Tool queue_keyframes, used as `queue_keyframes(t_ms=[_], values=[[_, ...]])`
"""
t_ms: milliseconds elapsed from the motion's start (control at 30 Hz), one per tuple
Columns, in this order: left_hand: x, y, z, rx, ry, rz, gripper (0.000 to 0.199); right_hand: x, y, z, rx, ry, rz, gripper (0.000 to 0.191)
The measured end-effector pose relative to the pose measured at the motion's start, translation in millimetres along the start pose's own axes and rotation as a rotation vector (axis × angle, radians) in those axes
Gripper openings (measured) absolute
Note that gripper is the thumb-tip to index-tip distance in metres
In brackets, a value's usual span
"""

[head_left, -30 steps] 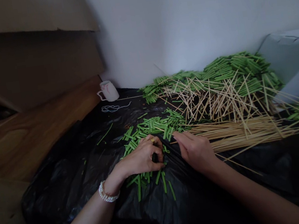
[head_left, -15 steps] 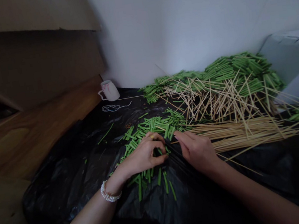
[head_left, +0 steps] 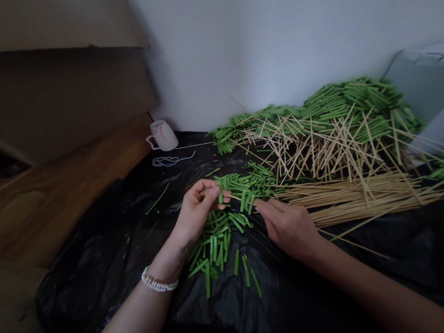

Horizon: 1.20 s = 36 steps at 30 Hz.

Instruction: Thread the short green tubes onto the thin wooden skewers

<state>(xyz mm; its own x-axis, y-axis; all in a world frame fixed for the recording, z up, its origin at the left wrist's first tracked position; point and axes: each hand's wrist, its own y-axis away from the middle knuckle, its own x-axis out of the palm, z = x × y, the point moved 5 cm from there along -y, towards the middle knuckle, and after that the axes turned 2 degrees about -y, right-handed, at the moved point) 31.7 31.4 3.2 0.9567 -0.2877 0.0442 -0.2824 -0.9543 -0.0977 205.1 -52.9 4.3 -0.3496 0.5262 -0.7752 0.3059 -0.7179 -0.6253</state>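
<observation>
My left hand (head_left: 200, 206) pinches a short cut green stem piece (head_left: 221, 195) between thumb and fingers, at the pointed end of a thin wooden skewer (head_left: 234, 197). My right hand (head_left: 287, 226) is closed on that skewer, most of which its fingers hide. A few green pieces (head_left: 247, 200) sit crosswise on the skewer just ahead of the right fingertips. Loose cut green stems (head_left: 217, 245) lie heaped below and around both hands on a black plastic sheet (head_left: 235, 309). Whether the skewer's tip has entered the pinched piece I cannot tell.
Bare skewers (head_left: 361, 207) lie in a row to the right. Behind them, filled skewers (head_left: 333, 105) are piled against the wall. A white mug (head_left: 164, 136) and a tangle of string (head_left: 171, 160) are at the back left. A cardboard box (head_left: 49, 98) stands at left.
My left hand has moved up and away from the loose heap to the skewer's tip, now with a green stem piece pinched in it. My right hand has shifted slightly left.
</observation>
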Motion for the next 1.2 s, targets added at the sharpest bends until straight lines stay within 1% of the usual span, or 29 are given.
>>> queue_keyframes(t_ms=[100,267,333,467,800,967,1200], values=[[-0.5,-0.8,2.9,-0.003,0.043,0.012,0.033,-0.1,0.1,-1.0,0.013,0.003,-0.007,0.031],[-1.9,-1.7,4.2,-0.01,0.024,-0.015,0.035,-0.9,0.5,-0.3,0.0,-0.001,-0.03,0.031],[-0.1,-1.4,4.6,-0.024,0.021,-0.001,0.034,-0.6,0.8,0.2,-0.004,0.001,-0.031,0.031],[2.8,-0.4,5.2,-0.035,0.017,0.034,0.033,0.8,1.3,0.0,0.001,-0.008,-0.017,0.031],[1.0,-1.1,4.3,-0.02,0.02,0.017,0.032,1.9,1.5,-0.7,0.015,-0.024,0.029,0.032],[1.8,-0.1,3.1,-0.033,0.017,0.003,0.034,2.1,1.6,-0.1,0.015,-0.006,0.022,0.032],[3.6,1.7,2.8,-0.038,0.018,0.038,0.036,3.7,2.0,-1.5,0.048,0.008,0.071,0.032]])
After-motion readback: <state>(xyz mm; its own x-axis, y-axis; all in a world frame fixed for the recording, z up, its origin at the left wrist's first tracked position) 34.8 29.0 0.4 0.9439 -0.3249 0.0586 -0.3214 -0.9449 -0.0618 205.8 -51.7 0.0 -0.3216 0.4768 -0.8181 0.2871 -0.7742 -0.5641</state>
